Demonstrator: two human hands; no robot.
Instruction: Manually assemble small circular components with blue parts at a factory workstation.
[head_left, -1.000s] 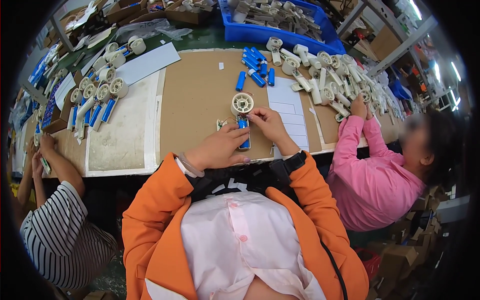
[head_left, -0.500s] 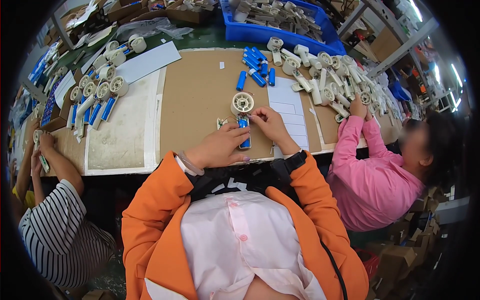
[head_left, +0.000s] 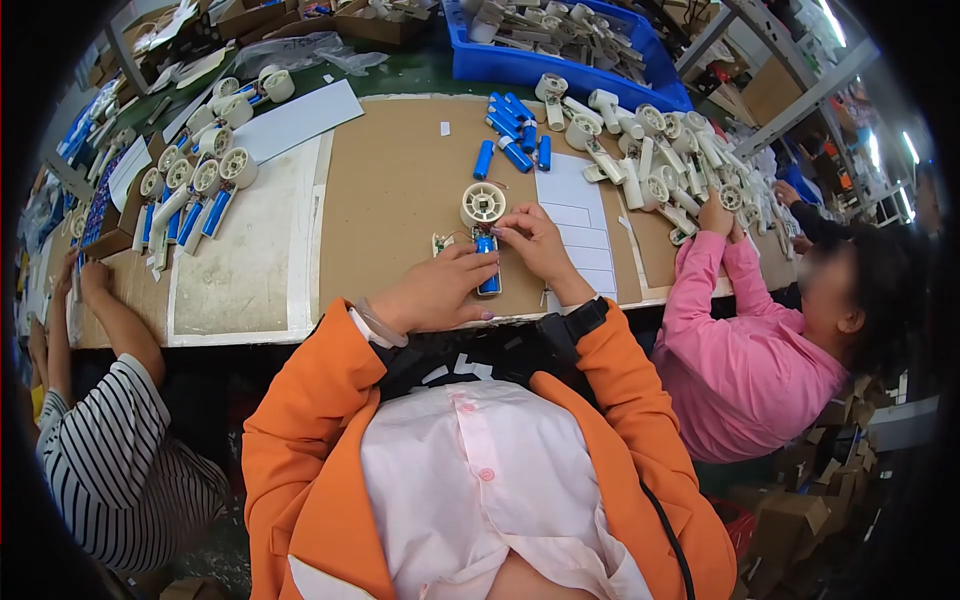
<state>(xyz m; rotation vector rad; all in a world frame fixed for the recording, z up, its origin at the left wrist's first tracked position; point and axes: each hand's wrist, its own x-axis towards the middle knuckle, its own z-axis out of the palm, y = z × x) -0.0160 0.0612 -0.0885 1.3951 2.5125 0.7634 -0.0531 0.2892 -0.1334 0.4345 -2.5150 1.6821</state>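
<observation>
A white handheld fan housing lies on the cardboard mat in front of me, its round spoked head pointing away. In its handle sits a blue cylindrical battery. My left hand comes from the left, its fingers closed over the battery and handle, steadying them. My right hand is at the neck below the round head, thumb and index finger pinched together. Whatever small part is between those fingertips is hidden. A small green-and-white circuit board piece with a thin wire lies just left of the neck.
Loose blue batteries lie beyond the fan. White fan parts are heaped right, beside a ruled paper sheet; a blue bin stands behind. Battery-fitted fans lie left. Co-workers sit on both sides, one in pink, one in stripes.
My hands stay almost in place at the fan's neck and handle. The left co-worker's hands have moved, and a dark-sleeved arm has appeared at the far right.
</observation>
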